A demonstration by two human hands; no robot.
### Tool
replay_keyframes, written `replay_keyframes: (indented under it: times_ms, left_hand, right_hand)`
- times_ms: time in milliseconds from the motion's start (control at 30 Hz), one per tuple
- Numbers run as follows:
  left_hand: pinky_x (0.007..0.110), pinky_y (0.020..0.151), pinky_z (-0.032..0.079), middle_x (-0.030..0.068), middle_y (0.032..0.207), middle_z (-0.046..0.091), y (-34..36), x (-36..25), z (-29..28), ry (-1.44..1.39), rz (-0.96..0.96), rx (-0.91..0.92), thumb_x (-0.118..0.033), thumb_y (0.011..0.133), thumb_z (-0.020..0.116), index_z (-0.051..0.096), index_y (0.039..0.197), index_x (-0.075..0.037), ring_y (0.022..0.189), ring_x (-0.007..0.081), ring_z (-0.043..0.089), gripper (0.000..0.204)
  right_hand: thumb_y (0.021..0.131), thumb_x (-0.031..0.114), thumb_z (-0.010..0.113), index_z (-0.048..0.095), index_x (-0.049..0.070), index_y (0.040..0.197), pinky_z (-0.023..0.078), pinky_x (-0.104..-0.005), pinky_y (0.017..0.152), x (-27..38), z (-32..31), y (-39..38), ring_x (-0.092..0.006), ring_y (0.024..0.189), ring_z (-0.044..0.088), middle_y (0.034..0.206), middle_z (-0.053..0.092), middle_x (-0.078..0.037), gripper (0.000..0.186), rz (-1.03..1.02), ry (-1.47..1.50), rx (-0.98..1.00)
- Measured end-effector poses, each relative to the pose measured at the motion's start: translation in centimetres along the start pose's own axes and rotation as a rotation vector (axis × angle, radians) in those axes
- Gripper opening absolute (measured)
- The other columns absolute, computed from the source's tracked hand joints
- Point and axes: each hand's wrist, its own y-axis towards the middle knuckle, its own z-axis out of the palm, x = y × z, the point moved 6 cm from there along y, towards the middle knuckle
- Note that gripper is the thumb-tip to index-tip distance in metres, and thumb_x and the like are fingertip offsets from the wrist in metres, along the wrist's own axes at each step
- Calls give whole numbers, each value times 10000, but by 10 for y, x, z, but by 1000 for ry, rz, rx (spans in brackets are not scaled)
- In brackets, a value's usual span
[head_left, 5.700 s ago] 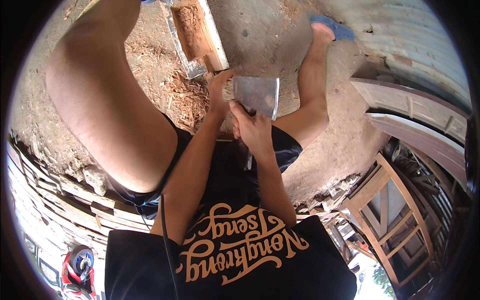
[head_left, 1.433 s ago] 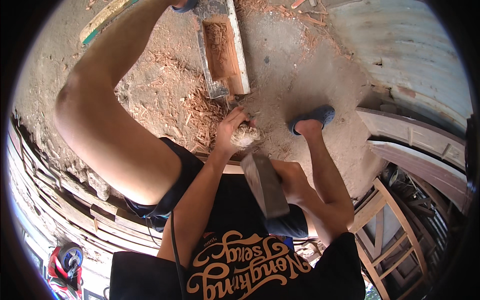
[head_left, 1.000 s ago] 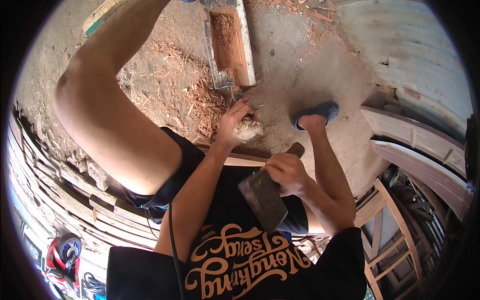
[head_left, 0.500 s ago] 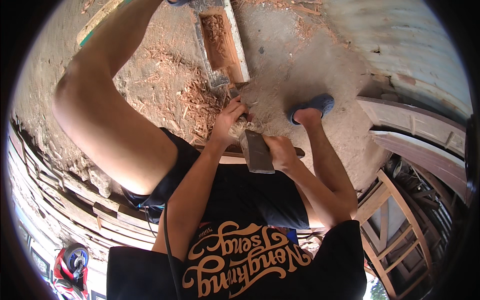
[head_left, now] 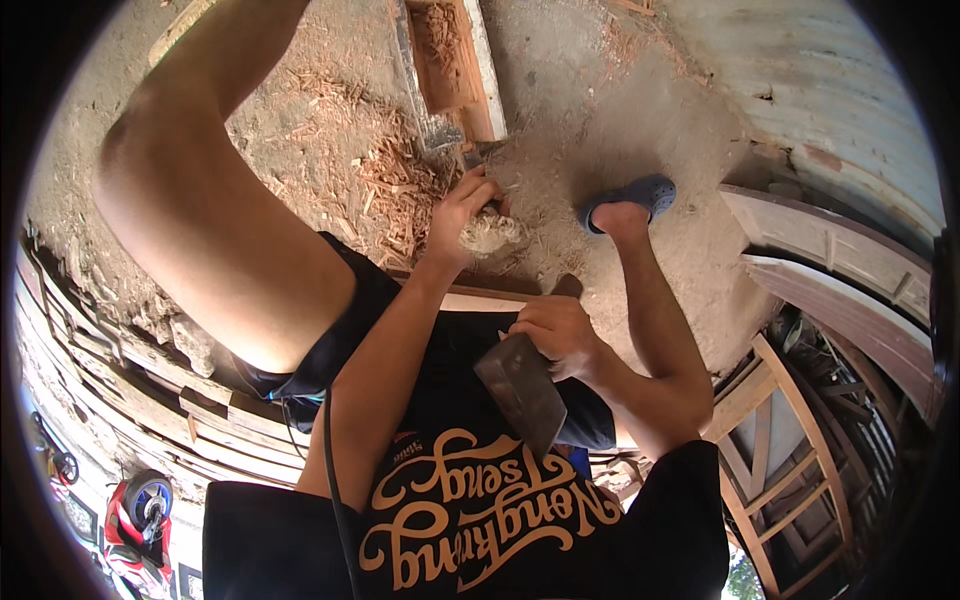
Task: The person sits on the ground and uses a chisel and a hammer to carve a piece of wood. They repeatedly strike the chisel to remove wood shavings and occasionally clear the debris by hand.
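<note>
Reaching forward, my left hand (head_left: 466,212) is closed around a chisel (head_left: 472,158). The blade points away from me at the near end of a wooden beam (head_left: 488,75), and the handle's pale, frayed butt (head_left: 495,232) faces me. Whether the edge touches the wood cannot be made out. My right hand (head_left: 556,330) grips the handle of an axe (head_left: 522,385), whose dark, wedge-shaped metal head hangs over my shirt, apart from the chisel. The handle's end (head_left: 570,286) sticks out beyond my fist. A long recess in the beam holds reddish chips (head_left: 440,45).
Wood shavings (head_left: 395,190) lie heaped on the dirt floor left of the beam. My foot in a blue clog (head_left: 650,195) stands to the right. Carved planks (head_left: 830,230) and a wooden frame (head_left: 800,490) lie at right, beside corrugated metal sheeting (head_left: 840,90). Stacked boards (head_left: 130,390) fill the left.
My right hand has drawn the axe back from the chisel's butt, toward my body. My left hand keeps its grip on the chisel near the beam. The view has shifted slightly.
</note>
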Motion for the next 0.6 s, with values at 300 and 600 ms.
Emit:
replay_keyframes:
  times_ms: [300, 600]
  left_hand:
    - [401, 1040, 491, 106, 885, 612, 6, -10, -2, 20, 29, 72, -67, 804, 707, 591, 863, -24, 904, 303, 681, 137]
    - [378, 835, 564, 135, 854, 623, 18, -11, -1, 58, 2, 10, -125, 842, 729, 599, 827, -17, 840, 313, 670, 170]
  right_hand:
    - [648, 166, 755, 639, 9, 890, 521, -493, 679, -11, -13, 7, -418, 781, 648, 711, 631, -238, 311, 176, -72, -12]
    - [730, 180, 718, 633, 5, 853, 517, -498, 696, -41, -1, -10, -445, 778, 658, 751, 645, -264, 231, 786, -102, 74]
